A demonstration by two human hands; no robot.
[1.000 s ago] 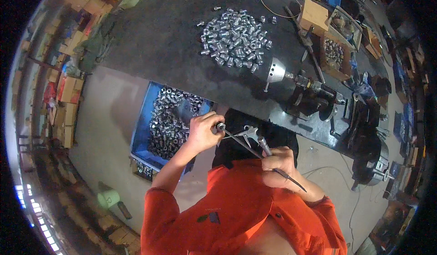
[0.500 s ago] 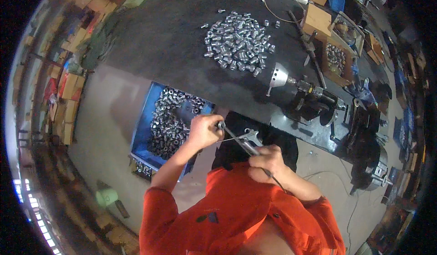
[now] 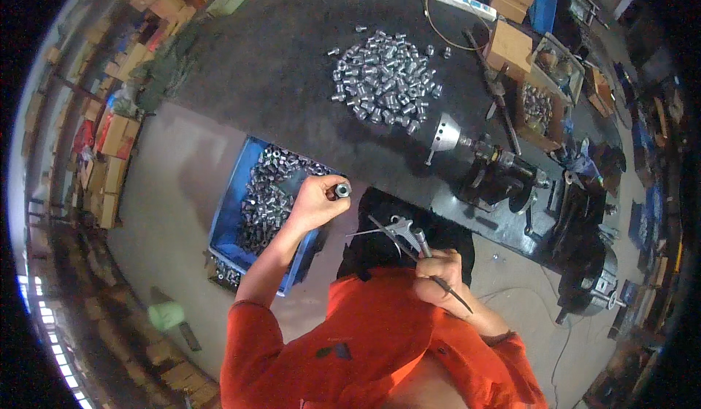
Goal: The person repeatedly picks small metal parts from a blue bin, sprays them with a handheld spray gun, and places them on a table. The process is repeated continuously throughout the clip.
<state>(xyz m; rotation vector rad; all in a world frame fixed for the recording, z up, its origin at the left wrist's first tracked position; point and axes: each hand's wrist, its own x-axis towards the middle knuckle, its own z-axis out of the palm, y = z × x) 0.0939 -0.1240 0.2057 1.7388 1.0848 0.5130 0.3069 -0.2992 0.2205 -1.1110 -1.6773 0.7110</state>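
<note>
My left hand (image 3: 315, 203) is closed around a short metal fitting (image 3: 342, 190), its round open end facing up, beside the blue bin (image 3: 228, 190). In the bin lie many similar metal fittings (image 3: 266, 208). My right hand (image 3: 440, 274) is closed on a slim dark rod (image 3: 391, 235) resembling a file, whose other end sticks out behind the hand. Over my dark-clad lap, a grey air blow gun (image 3: 399, 228) with a thin nozzle sits just ahead of that hand. A metal cylinder end (image 3: 422, 242) touches my fingers; whether it belongs to the gun I cannot tell.
On the dark bench (image 3: 241, 66) lies a pile of shiny fittings (image 3: 383, 79). A clamp-like machine with a silver cone (image 3: 445, 133) stands at the right. Beyond it are cardboard boxes (image 3: 509, 46) and a white power strip (image 3: 464, 2). Shelves line the left side.
The rod's tip has come away from the fitting in my left hand. My right hand has drawn slightly back, towards me. The left hand has turned the fitting's open end upward.
</note>
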